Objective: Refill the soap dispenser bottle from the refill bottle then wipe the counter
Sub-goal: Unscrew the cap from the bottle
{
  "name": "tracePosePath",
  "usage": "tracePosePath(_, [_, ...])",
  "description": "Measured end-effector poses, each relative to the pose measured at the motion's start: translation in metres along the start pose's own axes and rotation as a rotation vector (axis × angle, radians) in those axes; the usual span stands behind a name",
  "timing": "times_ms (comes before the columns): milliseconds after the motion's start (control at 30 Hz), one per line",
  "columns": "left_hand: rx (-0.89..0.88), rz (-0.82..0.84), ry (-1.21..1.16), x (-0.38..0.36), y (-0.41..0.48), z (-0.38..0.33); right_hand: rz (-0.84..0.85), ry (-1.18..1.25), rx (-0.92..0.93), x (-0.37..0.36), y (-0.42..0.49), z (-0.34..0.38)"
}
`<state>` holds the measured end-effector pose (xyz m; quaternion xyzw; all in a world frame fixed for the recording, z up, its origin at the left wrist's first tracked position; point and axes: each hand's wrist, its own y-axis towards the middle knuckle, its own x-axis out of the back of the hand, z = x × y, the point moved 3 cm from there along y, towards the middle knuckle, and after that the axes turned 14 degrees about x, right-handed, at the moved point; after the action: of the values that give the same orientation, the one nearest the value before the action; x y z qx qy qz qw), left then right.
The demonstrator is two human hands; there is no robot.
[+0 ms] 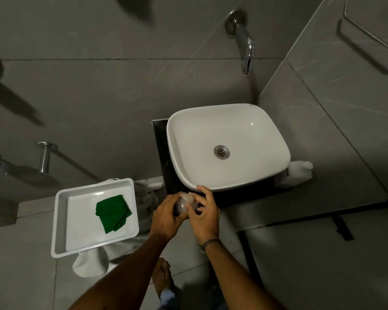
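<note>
A small clear soap dispenser bottle (184, 203) is held in front of the sink's near-left corner, mostly covered by both hands. My left hand (166, 217) wraps its body from the left. My right hand (203, 212) is closed over its top from the right. A white refill bottle (297, 172) stands on the black counter (162, 153) right of the sink, partly hidden behind the basin. A folded green cloth (112, 212) lies in a white tray (61, 229) at the left.
The white basin (229, 130) fills most of the counter, with a wall-mounted chrome tap (244, 41) above it. The tray rests on a white toilet. My bare foot shows on the grey tiled floor below.
</note>
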<state>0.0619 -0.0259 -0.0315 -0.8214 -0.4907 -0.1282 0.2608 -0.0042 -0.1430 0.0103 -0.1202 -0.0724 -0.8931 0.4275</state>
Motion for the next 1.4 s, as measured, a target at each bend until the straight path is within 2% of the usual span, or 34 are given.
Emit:
tracePosePath(233, [-0.014,0.0,-0.018,-0.001,0.0,0.0,-0.092,-0.098,0.007,-0.004,0.0,0.005])
tracePosePath(400, [-0.01,-0.006,0.019,-0.004,0.004,0.005,0.08,-0.072,0.06,0.005,0.0,-0.003])
tracePosePath(467, [-0.028,-0.014,0.023,-0.003,0.002,0.003,0.073,-0.078,0.055,0.001,-0.004,-0.002])
tracePosePath(600, [-0.022,-0.017,0.01,-0.003,0.001,0.003,-0.141,-0.067,0.0,-0.011,-0.001,0.002])
tracePosePath(733, [-0.013,-0.011,-0.006,-0.005,0.003,0.004,-0.095,0.023,-0.016,-0.012,-0.007,-0.001])
tracePosePath(900, [-0.026,-0.03,-0.026,-0.006,0.002,0.004,-0.277,0.009,-0.04,-0.011,-0.01,0.007])
tracePosePath(1000, [-0.005,-0.026,-0.033,-0.006,0.004,0.006,-0.265,0.03,-0.055,-0.012,-0.005,0.011])
tracePosePath(1100, [0.017,-0.011,-0.044,-0.008,0.007,0.009,-0.323,0.216,-0.041,0.005,-0.004,0.017])
tracePosePath(1167, [0.026,-0.02,-0.027,-0.009,0.009,0.011,-0.449,0.381,-0.035,0.028,0.002,0.022])
tracePosePath(1233, [0.039,-0.018,-0.018,-0.01,0.011,0.013,-0.578,0.445,-0.069,0.057,0.01,0.023])
tracePosePath(1300, [0.051,-0.012,-0.019,-0.011,0.011,0.015,-0.663,0.5,-0.149,0.084,0.016,0.015])
tracePosePath(1400, [0.052,-0.016,-0.024,-0.014,0.012,0.017,-0.691,0.61,-0.343,0.098,0.016,-0.008])
